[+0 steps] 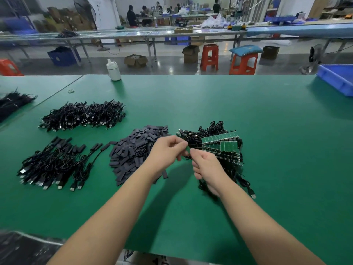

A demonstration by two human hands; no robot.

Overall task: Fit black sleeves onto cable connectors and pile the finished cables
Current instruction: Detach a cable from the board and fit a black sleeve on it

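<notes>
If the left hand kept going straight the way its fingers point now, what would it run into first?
Probably the right hand, almost touching the left hand fingertips. Just beyond lies the heap of cables with green boards, though depth is hard to judge here.

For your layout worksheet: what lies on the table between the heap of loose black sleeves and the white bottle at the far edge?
Only bare green mat separates the sleeve heap from the white bottle, as the head view shows.
</notes>
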